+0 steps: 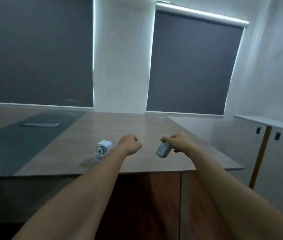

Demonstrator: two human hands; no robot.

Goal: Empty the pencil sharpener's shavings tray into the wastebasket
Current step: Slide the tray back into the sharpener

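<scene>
A small white pencil sharpener (101, 150) stands on the wooden table (146, 127), near its front edge. My left hand (130, 144) hovers just right of the sharpener, its fingers curled into a loose fist with nothing in it. My right hand (176, 142) holds the greyish translucent shavings tray (162, 150) above the table, tilted, gripped by its upper end. The two hands are apart. No wastebasket is in view.
A dark inlay (24, 141) with a flush cable hatch (40, 125) runs along the table's left part. White cabinets (279, 153) with dark handles stand at the right, with a wooden stick (260, 156) leaning against them. Grey roller blinds cover the windows behind.
</scene>
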